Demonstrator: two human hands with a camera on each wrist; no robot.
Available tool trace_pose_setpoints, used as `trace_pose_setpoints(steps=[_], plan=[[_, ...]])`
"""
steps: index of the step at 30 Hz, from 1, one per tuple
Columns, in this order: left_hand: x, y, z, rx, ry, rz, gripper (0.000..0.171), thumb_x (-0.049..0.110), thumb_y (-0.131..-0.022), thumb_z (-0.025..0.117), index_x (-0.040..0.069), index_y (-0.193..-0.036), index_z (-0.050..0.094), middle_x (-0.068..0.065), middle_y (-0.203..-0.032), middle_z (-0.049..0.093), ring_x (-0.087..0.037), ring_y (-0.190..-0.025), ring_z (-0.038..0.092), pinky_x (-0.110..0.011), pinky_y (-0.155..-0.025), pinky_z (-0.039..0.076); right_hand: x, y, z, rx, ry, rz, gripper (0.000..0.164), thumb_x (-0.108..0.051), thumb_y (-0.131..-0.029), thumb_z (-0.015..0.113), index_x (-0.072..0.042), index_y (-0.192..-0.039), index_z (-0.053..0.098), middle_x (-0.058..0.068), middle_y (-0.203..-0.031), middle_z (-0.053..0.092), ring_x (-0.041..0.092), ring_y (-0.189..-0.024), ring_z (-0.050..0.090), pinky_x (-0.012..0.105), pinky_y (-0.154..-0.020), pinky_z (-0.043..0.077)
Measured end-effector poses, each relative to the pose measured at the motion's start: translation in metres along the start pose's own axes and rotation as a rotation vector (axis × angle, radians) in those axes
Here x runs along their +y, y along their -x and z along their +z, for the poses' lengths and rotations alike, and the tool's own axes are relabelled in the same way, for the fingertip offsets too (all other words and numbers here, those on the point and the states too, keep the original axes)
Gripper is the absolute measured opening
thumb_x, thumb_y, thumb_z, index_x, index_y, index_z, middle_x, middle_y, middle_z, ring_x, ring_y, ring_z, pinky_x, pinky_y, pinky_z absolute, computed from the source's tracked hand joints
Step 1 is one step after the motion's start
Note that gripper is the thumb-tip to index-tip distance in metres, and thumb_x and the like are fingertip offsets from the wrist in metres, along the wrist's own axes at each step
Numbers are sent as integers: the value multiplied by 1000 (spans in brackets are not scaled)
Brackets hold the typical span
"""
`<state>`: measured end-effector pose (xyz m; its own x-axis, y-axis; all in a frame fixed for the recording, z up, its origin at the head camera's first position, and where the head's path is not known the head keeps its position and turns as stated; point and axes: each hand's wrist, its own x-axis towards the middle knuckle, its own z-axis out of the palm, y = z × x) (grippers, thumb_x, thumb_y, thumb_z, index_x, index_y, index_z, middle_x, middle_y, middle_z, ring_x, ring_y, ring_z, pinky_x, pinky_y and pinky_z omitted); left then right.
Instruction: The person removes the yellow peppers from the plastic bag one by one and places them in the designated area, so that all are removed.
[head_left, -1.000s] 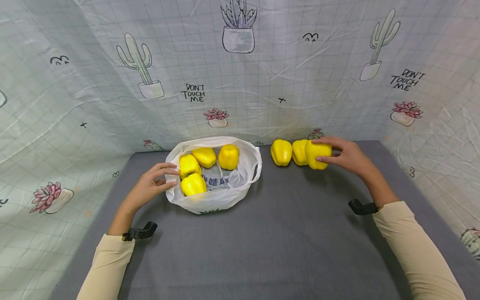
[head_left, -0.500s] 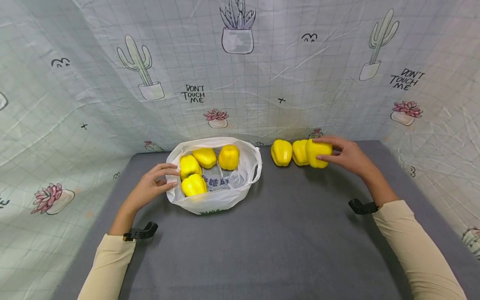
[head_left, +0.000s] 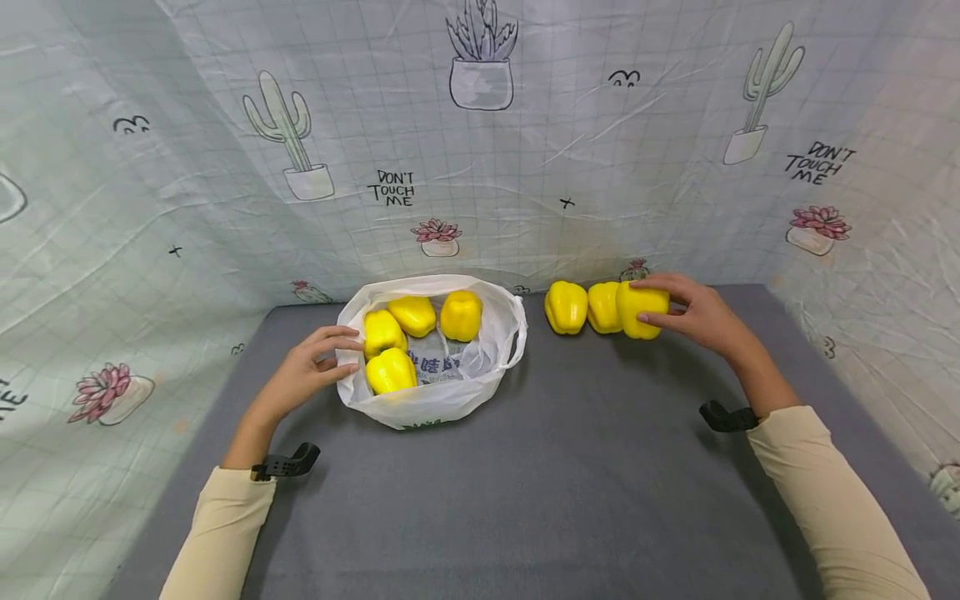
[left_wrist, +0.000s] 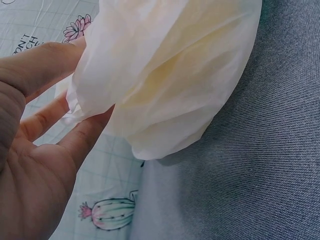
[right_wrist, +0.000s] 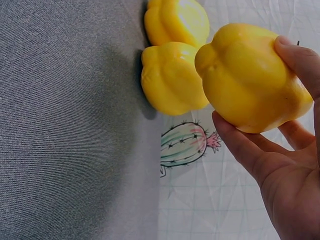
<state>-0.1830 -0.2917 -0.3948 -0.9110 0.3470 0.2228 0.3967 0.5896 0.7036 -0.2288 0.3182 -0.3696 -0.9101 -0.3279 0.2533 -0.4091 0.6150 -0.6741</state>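
In the head view, a white plastic bag [head_left: 435,411] stands wide-mouthed on the grey table, with several yellow bell peppers [head_left: 391,372] inside. My left hand [head_left: 303,372] holds the bag's left rim between thumb and fingers; in the left wrist view the thin plastic [left_wrist: 165,75] hangs at the fingertips. Over on the right, my right hand [head_left: 697,314] grips a yellow bell pepper [head_left: 637,310]. The right wrist view shows this pepper [right_wrist: 255,80] raised off the table, thumb on one side and fingers on the other.
Two more yellow bell peppers, one farther left [head_left: 566,307] and one partly hidden behind the held one [head_left: 603,307], rest near the back edge. A light printed cloth [head_left: 555,150] hangs behind the grey table [head_left: 510,500]. A bag handle [head_left: 518,342] loops at the bag's right side.
Both hands keep nearly the same place and hold. The whole head view has shifted slightly; the peppers and bag stay as they were.
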Motion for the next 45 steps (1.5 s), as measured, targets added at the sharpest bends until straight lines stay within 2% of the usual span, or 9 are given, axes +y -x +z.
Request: trace_pose_setpoints(steps=[2, 3, 6, 10, 16, 23, 32, 40, 45], plan=[[1, 0, 0, -2, -8, 3, 34, 12, -94, 75, 4, -126, 69, -13, -145, 50, -34, -136, 43, -62, -101, 46, 1, 1, 0, 0, -6, 2, 50, -21, -94, 76, -20, -142, 61, 8, -148, 50, 29, -130, 49, 35, -101, 49], [0, 1, 0, -2, -10, 4, 33, 13, -94, 75, 4, -125, 69, -12, -145, 50, -34, -136, 44, -62, -101, 47, 2, 1, 0, -1, -7, 2, 50, -21, -94, 76, -19, -142, 61, 8, -148, 50, 28, -130, 49, 40, -102, 48], [0, 4, 0, -4, -8, 3, 32, 13, -94, 75, 4, -124, 70, -11, -145, 50, -32, -135, 44, -60, -100, 48, 2, 1, 1, -12, -15, 6, 50, -21, -94, 75, -19, -142, 61, 8, -147, 50, 27, -129, 49, 39, -102, 48], [0, 5, 1, -5, 1, -2, 32, 12, -94, 75, 5, -125, 70, -11, -145, 50, -32, -135, 44, -60, -100, 48, 4, 2, 2, -16, -42, 2, 51, -20, -95, 75, -17, -143, 59, 10, -148, 49, 30, -130, 48, 58, -106, 43], [2, 1, 1, -1, 15, 0, 33, 13, -94, 75, 6, -125, 70, -10, -145, 50, -33, -137, 43, -64, -101, 46, 8, 1, 2, 14, -39, 3, 50, -18, -95, 74, -13, -143, 60, 15, -143, 48, 34, -127, 46, 65, -104, 41], [2, 1, 0, 0, 18, 2, 32, 12, -94, 75, 5, -124, 70, -10, -145, 50, -32, -136, 43, -63, -102, 46, 11, 1, -2, 29, -3, 32, 48, -27, -98, 71, -14, -143, 60, 16, -139, 46, 38, -125, 46, 66, -102, 41], [1, 1, -1, -3, 29, 23, 33, 9, -94, 74, 4, -126, 69, -12, -145, 50, -34, -138, 42, -63, -103, 45, 15, 3, -6, -7, -15, 41, 46, -26, -102, 65, -15, -146, 56, 14, -146, 45, 39, -130, 47, 65, -102, 41], [2, 0, -1, -2, 25, 16, 33, 11, -94, 75, 4, -126, 69, -11, -145, 51, -31, -138, 43, -60, -103, 45, 19, 1, -7, -37, 25, 103, 51, -34, -102, 63, -16, -149, 53, 16, -152, 42, 47, -121, 55, 62, -91, 51], [2, 0, -1, -4, 30, 14, 33, 11, -94, 74, 5, -126, 69, -10, -145, 51, -31, -138, 43, -60, -103, 45, 24, -3, -9, -60, 11, 138, 53, -40, -102, 62, -19, -150, 52, 16, -154, 40, 48, -123, 55, 62, -92, 51]])
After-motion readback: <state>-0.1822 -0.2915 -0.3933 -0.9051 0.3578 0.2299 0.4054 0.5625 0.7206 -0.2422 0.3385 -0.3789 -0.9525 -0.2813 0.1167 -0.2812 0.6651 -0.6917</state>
